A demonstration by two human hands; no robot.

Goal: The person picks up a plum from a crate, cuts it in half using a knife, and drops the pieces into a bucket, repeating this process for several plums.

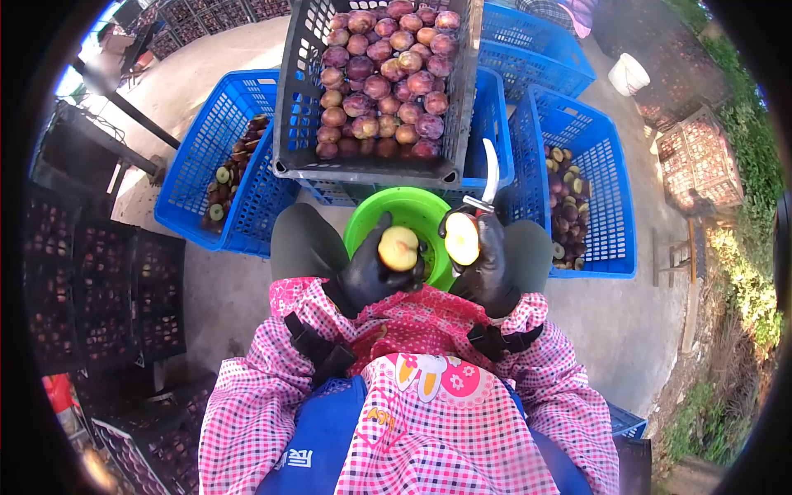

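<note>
My left hand (pixel 363 268), in a black glove, is closed around a cut plum half (pixel 399 249) with its yellow face turned up. In my gloved right hand (pixel 488 268) are another plum half (pixel 462 239), pale face showing, and a knife (pixel 492 169). The knife's curved blade points up and away from me; its handle is mostly hidden by the fingers. Both hands are over the near part of a bright green basin (pixel 363 213) between my knees. Beyond the basin, a black crate (pixel 289 124) full of whole purple-red plums (pixel 388 82) rests on a blue crate.
Blue crates of cut plums stand at the left (pixel 186 202) and right (pixel 619 223). More blue crates (pixel 536 62) and a white bucket (pixel 629 74) are farther back. Stacked dark crates (pixel 103 289) of fruit line the left side. Greenery borders the right.
</note>
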